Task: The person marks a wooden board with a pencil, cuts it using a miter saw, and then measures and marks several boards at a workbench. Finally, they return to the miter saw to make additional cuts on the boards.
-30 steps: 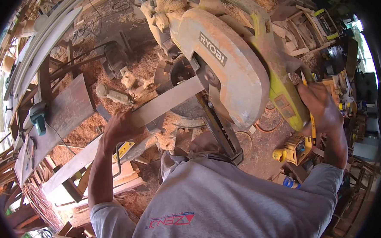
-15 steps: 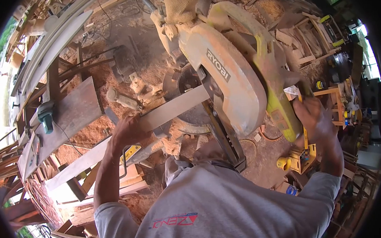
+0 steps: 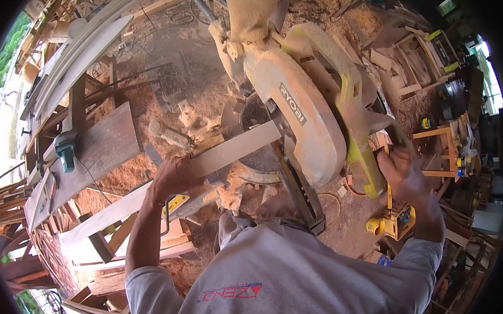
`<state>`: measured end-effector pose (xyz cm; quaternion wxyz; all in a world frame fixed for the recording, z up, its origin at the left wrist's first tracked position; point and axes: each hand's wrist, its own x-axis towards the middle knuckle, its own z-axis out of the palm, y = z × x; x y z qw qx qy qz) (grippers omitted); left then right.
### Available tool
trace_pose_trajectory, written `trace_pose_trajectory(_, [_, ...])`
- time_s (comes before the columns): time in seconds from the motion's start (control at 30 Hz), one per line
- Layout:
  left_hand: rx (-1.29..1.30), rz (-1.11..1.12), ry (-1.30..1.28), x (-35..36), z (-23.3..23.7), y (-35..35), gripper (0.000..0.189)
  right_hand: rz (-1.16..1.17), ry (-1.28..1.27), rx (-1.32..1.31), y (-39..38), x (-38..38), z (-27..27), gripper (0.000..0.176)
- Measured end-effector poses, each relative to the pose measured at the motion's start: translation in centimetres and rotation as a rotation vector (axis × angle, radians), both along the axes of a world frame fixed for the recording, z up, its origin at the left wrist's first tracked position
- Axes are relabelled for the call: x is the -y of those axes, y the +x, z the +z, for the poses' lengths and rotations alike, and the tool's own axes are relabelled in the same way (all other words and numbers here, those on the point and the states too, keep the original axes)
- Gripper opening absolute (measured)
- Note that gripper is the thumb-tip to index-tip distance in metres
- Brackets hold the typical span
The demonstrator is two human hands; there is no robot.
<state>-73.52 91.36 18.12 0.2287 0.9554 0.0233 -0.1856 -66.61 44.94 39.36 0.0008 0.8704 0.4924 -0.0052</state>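
Observation:
My left hand (image 3: 175, 175) is closed on a long, flat wooden board (image 3: 237, 149), which lies across the base of a dusty Ryobi mitre saw (image 3: 306, 117). The board's right end meets the saw beside the blade guard; the blade itself is hidden. At the right, my right hand (image 3: 400, 175) has its fingers curled round the saw's handle, partly blurred. Just below that hand stands a yellow tool (image 3: 392, 222) with a yellow strip rising from it. A bracket with a yellow label (image 3: 175, 203) sits below my left hand.
A grey panel (image 3: 106, 150) with a teal power tool (image 3: 66, 152) on it is at the left. Stacked boards (image 3: 86, 43) lean at the upper left. Sawdust and offcuts cover the floor. Wooden crates (image 3: 423, 63) and a wooden frame (image 3: 441, 150) stand at the right.
The saw head has come down slightly towards the board, and my right hand has gone down with it. My left hand keeps its place on the board. The whole view has shifted a little.

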Motion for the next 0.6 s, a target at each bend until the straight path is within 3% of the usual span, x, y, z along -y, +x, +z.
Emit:
trace_pose_trajectory(0.07, [-0.073,0.002,0.025,0.5,1.2,0.2,0.043,-0.027,-0.040,-0.036,-0.1,0.2,-0.6,0.028])
trace_pose_trajectory(0.5, [-0.022,-0.048,-0.038,0.1,1.7,0.2,0.048,0.048,-0.070,0.081,-0.4,1.5,-3.9,0.032])
trace_pose_trajectory(0.6, [0.020,-0.028,0.050,0.4,1.4,0.1,0.046,0.051,-0.059,0.129,-0.5,1.3,-4.3,0.033])
